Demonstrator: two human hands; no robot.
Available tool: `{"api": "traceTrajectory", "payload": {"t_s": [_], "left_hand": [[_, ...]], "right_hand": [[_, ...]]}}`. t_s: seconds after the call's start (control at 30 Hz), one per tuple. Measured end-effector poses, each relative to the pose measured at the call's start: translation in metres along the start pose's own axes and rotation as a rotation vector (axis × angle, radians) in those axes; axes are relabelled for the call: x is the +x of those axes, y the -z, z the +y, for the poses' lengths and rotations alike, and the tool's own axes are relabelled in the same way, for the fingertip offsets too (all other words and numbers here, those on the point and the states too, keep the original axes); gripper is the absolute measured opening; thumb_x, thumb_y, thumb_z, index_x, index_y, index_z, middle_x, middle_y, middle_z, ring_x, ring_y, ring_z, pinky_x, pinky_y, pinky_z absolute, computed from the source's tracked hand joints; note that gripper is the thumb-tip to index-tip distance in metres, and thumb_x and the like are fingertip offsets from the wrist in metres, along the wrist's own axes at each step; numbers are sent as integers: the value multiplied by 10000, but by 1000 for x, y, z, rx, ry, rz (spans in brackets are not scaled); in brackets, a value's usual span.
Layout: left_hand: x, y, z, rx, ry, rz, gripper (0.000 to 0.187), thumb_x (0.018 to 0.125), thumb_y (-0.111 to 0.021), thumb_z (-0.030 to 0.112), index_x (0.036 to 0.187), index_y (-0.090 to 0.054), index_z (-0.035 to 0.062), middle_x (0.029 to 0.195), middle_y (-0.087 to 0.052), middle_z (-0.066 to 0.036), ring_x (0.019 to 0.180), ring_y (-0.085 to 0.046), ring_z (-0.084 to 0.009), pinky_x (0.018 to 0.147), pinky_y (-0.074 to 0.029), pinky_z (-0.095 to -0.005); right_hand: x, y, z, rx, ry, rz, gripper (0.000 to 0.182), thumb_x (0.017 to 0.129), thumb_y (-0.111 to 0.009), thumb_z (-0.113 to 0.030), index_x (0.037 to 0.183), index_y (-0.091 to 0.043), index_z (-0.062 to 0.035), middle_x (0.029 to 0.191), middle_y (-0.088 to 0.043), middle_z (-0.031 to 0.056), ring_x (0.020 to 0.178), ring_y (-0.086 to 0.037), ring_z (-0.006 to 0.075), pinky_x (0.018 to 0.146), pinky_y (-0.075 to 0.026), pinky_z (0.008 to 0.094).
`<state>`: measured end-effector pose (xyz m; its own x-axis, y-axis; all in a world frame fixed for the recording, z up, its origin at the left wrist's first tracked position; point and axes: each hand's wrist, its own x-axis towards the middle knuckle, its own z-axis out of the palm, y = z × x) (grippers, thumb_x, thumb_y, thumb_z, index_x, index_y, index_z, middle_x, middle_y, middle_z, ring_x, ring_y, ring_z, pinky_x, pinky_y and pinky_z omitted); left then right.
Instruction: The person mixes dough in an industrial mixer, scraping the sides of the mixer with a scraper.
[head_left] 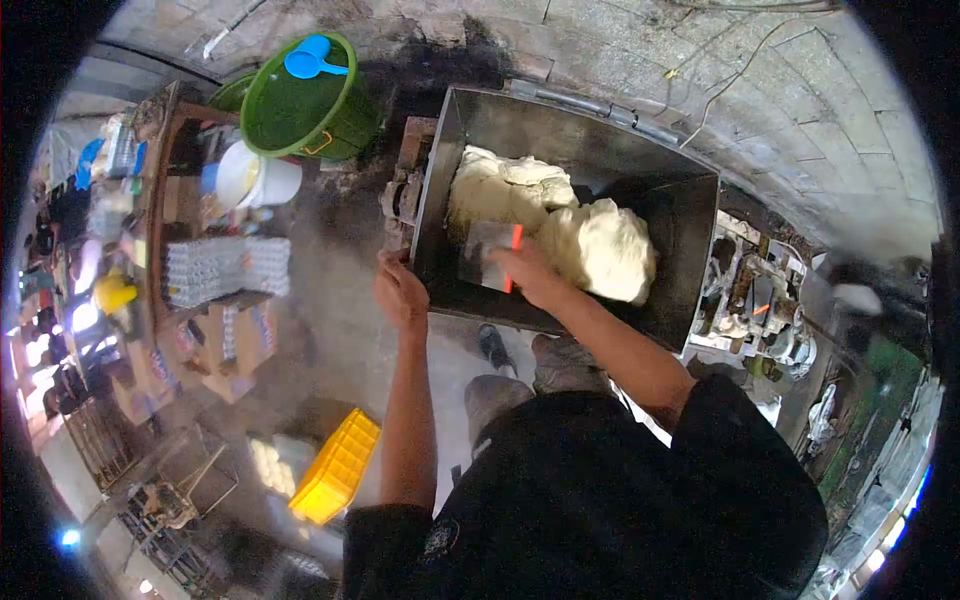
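A deep metal trough (455, 120) holds a large pale mass of dough (612, 250), split into two lumps. My right hand (527, 278) reaches into it, closed on the orange handle of a dough scraper (488, 255). The scraper's flat blade lies to the left of my fingers, close to the left lump. At the trough's near left corner is my left hand (403, 293), its fingers curled against the outer wall and rim.
Beyond the left side stands a green tub (345, 125) with a blue scoop (312, 58) on it. A white bucket (270, 180), stacked egg trays (225, 270) and cardboard boxes (235, 345) are at left. A yellow crate (338, 465) sits on the floor. Machinery (755, 290) stands at right.
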<state>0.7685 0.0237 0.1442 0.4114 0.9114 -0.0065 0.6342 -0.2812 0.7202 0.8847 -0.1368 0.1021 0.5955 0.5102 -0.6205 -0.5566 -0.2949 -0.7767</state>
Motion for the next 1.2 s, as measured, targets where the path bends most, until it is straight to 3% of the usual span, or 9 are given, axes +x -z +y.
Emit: {"api": "traceTrajectory", "payload": {"t_s": [0.2,0.4,0.6,0.7,0.8,0.87,1.0,1.1,1.2], "left_hand": [[-1,-9,-20,-344,92,1,842,984,-127,577,916,-691,-45,806,-665,-162,756,-629,-284,770,-475,-381],[2,-15,-39,-495,109,-8,868,973,-131,612,887,-677,-58,795,-659,-143,765,-622,-237,756,-477,-361],[-3,-12,-27,-583,164,-19,862,966,-147,627,888,-667,-57,777,-655,-137,752,-616,-215,727,-478,-343],[-3,-8,-12,-511,184,-26,854,963,-164,630,886,-668,-55,773,-658,-137,735,-614,-214,715,-479,-346],[-1,-2,-9,-387,198,-21,819,966,-210,620,883,-674,-50,780,-663,-147,707,-612,-222,688,-477,-351],[-3,-4,-9,-288,151,-16,746,966,-288,589,881,-681,-40,779,-663,-155,688,-613,-237,661,-474,-360],[2,-2,-11,-4,40,-49,509,928,-523,467,869,-694,-9,759,-657,-159,655,-620,-278,613,-465,-392],[0,6,16,122,16,-56,389,876,-642,393,863,-696,7,749,-649,-146,646,-621,-293,606,-465,-409],[-1,4,16,111,-32,-80,376,847,-681,389,871,-694,14,749,-639,-133,662,-623,-293,611,-467,-409]], "right_hand": [[-35,-59,-77,-91,-72,31,184,760,-652,-153,804,-613,21,726,-596,73,693,-561,202,660,-443,368],[-7,-76,-50,-58,9,-84,160,770,-655,-77,872,-603,35,776,-603,56,681,-538,143,611,-438,331],[28,-84,21,-105,-126,61,459,745,-698,-148,1107,-501,54,954,-603,189,802,-617,273,708,-496,400],[36,-95,20,-111,-308,229,294,762,-681,-55,999,-541,49,725,-584,71,688,-583,204,468,-455,363],[98,-86,122,-427,207,83,398,781,-690,-112,1100,-498,31,927,-619,170,772,-643,286,422,-480,371],[206,-61,216,-531,-328,-125,514,791,-685,-180,1224,-470,-6,1127,-577,226,858,-651,368,550,-533,414],[116,-12,85,-1032,423,42,475,792,-670,-235,1172,-537,16,960,-633,209,843,-649,380,707,-512,454],[92,9,63,-835,614,228,404,798,-645,-240,1113,-595,9,908,-654,216,853,-641,395,781,-496,476],[58,-3,14,-540,471,230,343,812,-616,-200,1103,-614,-18,989,-644,251,917,-616,430,799,-494,484]]}}
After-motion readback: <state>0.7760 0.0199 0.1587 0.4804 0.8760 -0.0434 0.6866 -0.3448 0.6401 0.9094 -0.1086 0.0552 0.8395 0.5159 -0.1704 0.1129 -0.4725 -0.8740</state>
